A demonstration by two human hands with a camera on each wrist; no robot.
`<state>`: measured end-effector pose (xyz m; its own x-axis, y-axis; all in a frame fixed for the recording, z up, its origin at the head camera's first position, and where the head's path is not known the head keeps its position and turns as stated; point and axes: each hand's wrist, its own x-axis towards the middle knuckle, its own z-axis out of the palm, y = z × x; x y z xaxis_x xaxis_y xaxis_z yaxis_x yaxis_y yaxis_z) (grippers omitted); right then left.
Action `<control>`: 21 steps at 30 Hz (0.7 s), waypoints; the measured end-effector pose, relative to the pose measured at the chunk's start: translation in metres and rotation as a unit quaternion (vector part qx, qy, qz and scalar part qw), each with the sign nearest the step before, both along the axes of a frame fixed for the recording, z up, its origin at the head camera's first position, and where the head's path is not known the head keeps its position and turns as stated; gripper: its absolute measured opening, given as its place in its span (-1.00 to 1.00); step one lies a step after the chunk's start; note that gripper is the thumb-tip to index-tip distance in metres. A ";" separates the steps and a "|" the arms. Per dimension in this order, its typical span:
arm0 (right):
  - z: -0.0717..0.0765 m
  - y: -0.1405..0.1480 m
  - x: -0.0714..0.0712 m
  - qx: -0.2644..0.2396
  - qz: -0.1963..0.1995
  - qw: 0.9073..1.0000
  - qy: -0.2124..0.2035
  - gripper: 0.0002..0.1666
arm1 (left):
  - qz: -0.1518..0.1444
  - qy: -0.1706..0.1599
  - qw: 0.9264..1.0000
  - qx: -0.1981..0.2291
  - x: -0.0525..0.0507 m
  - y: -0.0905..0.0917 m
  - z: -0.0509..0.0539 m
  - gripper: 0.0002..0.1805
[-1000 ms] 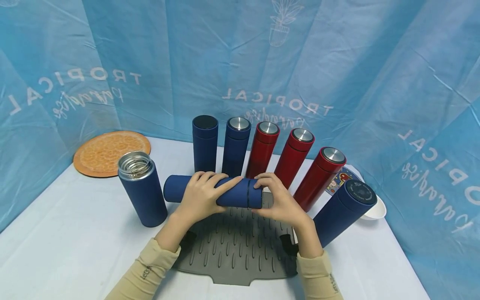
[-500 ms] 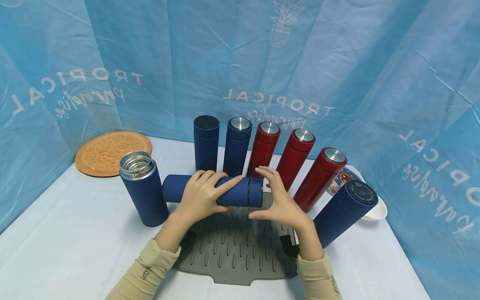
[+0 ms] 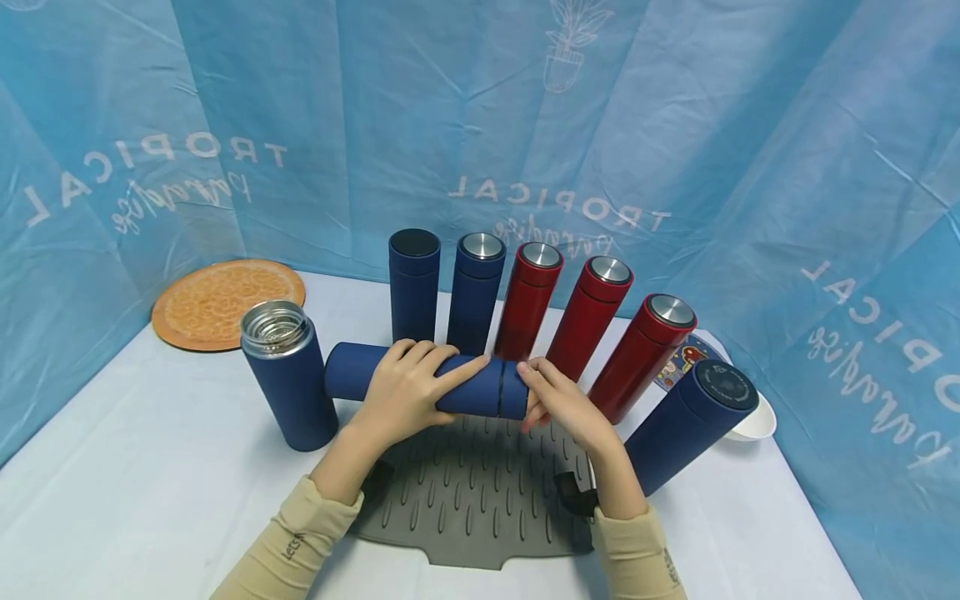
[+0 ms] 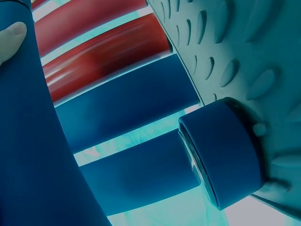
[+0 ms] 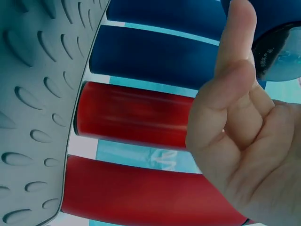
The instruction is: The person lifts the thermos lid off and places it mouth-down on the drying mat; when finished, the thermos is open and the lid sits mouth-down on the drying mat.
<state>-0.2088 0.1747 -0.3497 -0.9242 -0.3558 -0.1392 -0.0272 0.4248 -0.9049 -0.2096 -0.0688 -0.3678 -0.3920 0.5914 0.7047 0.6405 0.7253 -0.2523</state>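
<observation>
A blue thermos flask (image 3: 356,372) lies level above the grey ridged mat (image 3: 472,508), its lid end to the right. My left hand (image 3: 405,387) grips it round the middle. At the lid end is my right hand (image 3: 566,400); a straight finger (image 5: 238,28) touches the lid's edge in the right wrist view, beside its dark end face (image 5: 277,52), while other fingers fold into the palm. A loose blue lid (image 4: 223,155) sits on the mat in the left wrist view. Left of the hands stands a lidless blue flask (image 3: 288,387), its steel mouth showing.
Behind the mat stand two blue flasks (image 3: 414,283) and several red flasks (image 3: 592,308) in an arc. Another blue flask (image 3: 690,425) is at the right, near a white bowl (image 3: 756,419) and a patterned plate (image 3: 686,354). An orange round mat (image 3: 225,304) lies back left.
My right hand has let go of the flask's lid, moved off it with spread fingers, then turned and come back to touch the lid end. The left hand keeps its grip.
</observation>
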 end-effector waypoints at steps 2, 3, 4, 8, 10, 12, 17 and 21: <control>0.000 0.000 -0.001 0.000 0.009 1.000 -0.003 -0.55 | -0.001 0.000 1.000 -0.003 0.000 0.000 0.000 0.00; 0.000 0.000 -0.001 -0.002 0.016 1.000 -0.002 -0.57 | 0.000 0.000 1.000 -0.005 0.000 0.000 0.001 0.00; -0.001 0.001 -0.001 -0.003 0.021 1.000 -0.002 -0.59 | 0.001 0.001 1.000 -0.006 0.000 0.000 0.000 0.00; -0.002 0.004 -0.001 -0.009 0.042 0.999 0.008 -0.54 | 0.003 0.000 1.000 -0.008 0.000 -0.001 0.001 0.00; -0.002 0.006 -0.001 -0.014 0.052 0.998 0.019 -0.49 | 0.005 0.000 1.000 -0.009 0.000 -0.001 0.001 0.00; -0.001 0.007 0.000 -0.020 0.062 0.997 0.030 -0.45 | 0.005 -0.001 1.000 -0.010 0.000 -0.001 0.001 -0.01; -0.001 0.008 0.001 -0.045 0.074 0.996 0.033 -0.32 | 0.006 -0.003 1.000 -0.013 0.000 -0.001 0.001 -0.01; 0.000 0.008 0.001 -0.052 0.082 0.994 0.043 -0.18 | 0.008 -0.004 1.000 -0.016 0.001 -0.001 0.001 0.00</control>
